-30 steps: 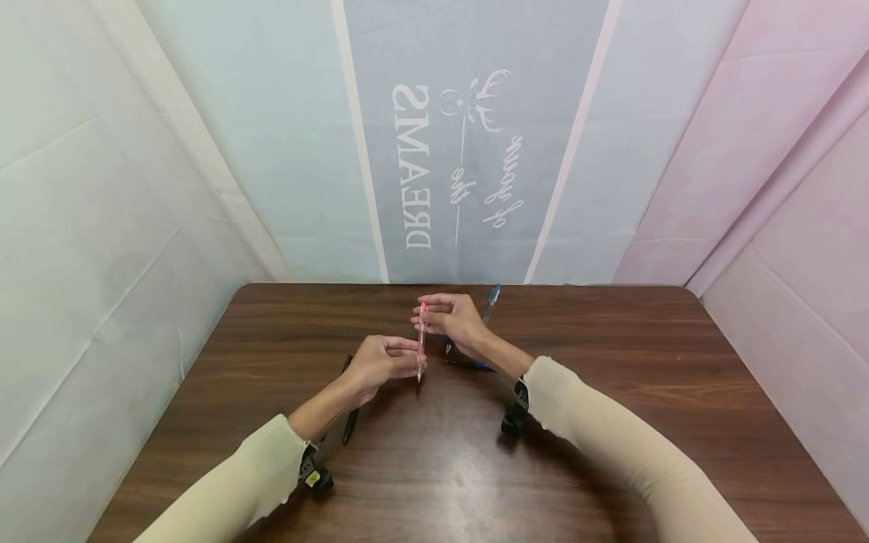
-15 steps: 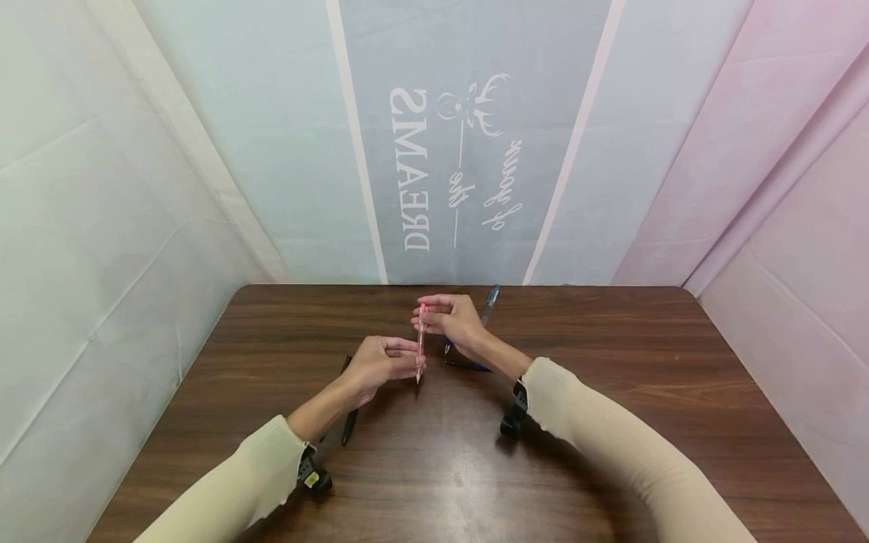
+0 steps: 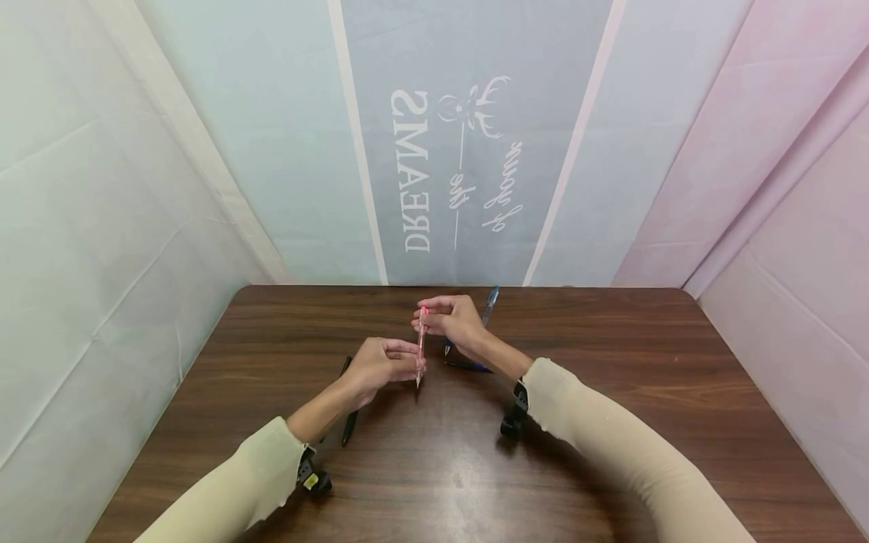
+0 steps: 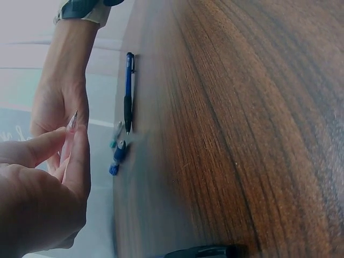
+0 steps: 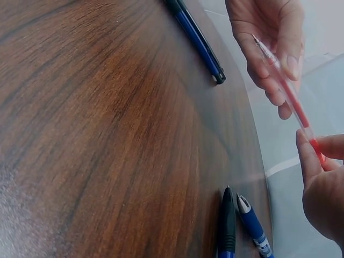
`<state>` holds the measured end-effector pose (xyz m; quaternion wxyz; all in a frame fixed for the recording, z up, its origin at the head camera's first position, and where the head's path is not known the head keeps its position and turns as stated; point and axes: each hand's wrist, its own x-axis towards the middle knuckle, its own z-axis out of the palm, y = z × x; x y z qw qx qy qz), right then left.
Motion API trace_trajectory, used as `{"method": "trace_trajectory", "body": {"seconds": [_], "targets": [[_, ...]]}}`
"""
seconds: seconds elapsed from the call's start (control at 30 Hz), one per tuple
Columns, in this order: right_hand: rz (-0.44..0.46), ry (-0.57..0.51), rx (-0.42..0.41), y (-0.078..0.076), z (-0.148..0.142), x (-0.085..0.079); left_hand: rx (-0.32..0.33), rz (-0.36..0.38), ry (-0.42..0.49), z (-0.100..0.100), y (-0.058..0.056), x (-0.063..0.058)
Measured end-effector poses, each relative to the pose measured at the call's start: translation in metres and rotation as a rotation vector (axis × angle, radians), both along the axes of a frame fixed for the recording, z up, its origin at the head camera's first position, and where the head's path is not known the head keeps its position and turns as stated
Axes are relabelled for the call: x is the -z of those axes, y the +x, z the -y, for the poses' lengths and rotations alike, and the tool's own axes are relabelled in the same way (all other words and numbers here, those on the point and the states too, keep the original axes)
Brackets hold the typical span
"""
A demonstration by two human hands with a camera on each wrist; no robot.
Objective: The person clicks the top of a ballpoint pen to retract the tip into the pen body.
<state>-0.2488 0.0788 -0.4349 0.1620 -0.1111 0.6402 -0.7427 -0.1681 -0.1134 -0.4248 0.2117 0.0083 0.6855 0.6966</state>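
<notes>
A clear pen with a red refill (image 3: 422, 337) is held between both hands above the table in the head view, nearly in line with the view's vertical. My left hand (image 3: 380, 365) pinches it near its pointed tip, between thumb and fingers. At the other end, my right hand (image 3: 459, 323) pinches the red top. The right wrist view shows the same red pen (image 5: 292, 98) slanting between the two hands, its bare tip pointing away from the right hand. In the left wrist view, the pen's tip (image 4: 72, 122) sticks out past the left thumb.
On the brown wooden table (image 3: 597, 422), a dark pen (image 3: 349, 427) lies partly under the left hand. Near the right hand lie a blue-capped pen (image 3: 492, 297) and a black and blue pen (image 3: 467, 366). Fabric hangs behind (image 3: 462, 264) and at both sides.
</notes>
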Motion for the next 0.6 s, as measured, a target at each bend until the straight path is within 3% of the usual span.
{"method": "trace_trajectory", "body": {"seconds": [0.3, 0.6], "targets": [[0.038, -0.032, -0.005, 0.0039, 0.0024, -0.0029, -0.017, -0.012, 0.032, 0.0009, 0.0001, 0.0021], [0.033, -0.031, -0.004, 0.0087, 0.0059, 0.0002, -0.004, -0.021, -0.003, 0.0055, 0.005, 0.004]]}}
